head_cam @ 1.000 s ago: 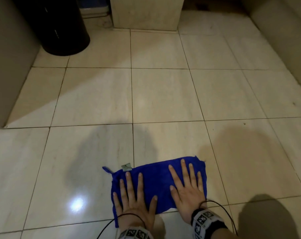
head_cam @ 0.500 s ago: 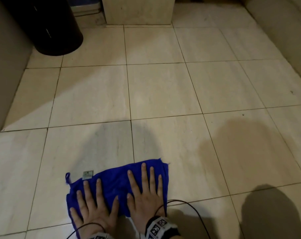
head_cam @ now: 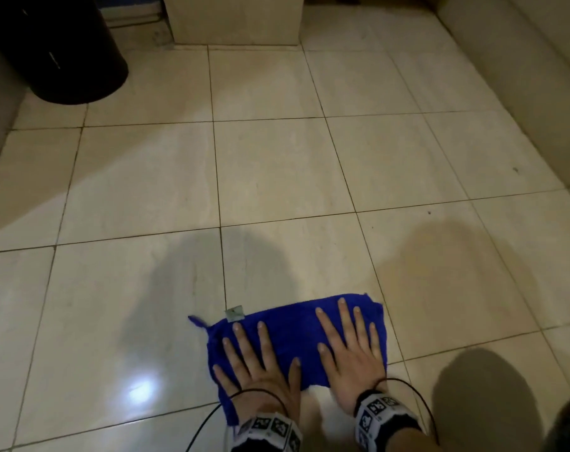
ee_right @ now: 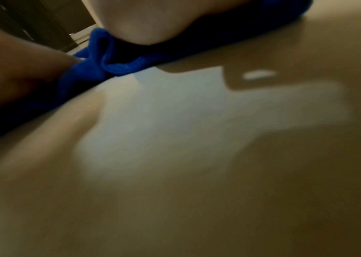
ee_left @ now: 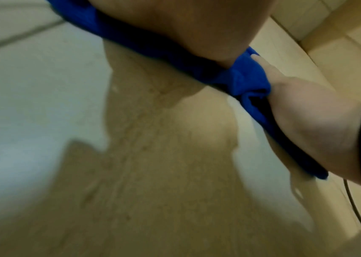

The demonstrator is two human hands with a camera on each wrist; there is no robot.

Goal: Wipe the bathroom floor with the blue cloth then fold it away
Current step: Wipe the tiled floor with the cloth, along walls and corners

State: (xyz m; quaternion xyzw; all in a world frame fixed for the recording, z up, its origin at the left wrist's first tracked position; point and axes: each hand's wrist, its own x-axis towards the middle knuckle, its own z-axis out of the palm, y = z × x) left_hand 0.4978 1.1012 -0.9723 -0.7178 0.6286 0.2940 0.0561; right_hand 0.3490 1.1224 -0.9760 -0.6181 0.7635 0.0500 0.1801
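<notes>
Several large glossy beige floor tiles (head_cam: 277, 177) fill the frame, open from centre to a wall (head_cam: 518, 76) at right and a pale block (head_cam: 234, 17) at top. Black round bin (head_cam: 58, 53), upper left. Blue cloth (head_cam: 290, 334), soft, rectangular, flat at lower centre; small tag (head_cam: 234, 313) on its far edge, unreadable. Left hand (head_cam: 260, 370) and right hand (head_cam: 352, 360) press it, fingers straight and spread.

beige tiled floor (head_cam: 270, 177), perhaps a black bin (head_cam: 58, 50)
</notes>
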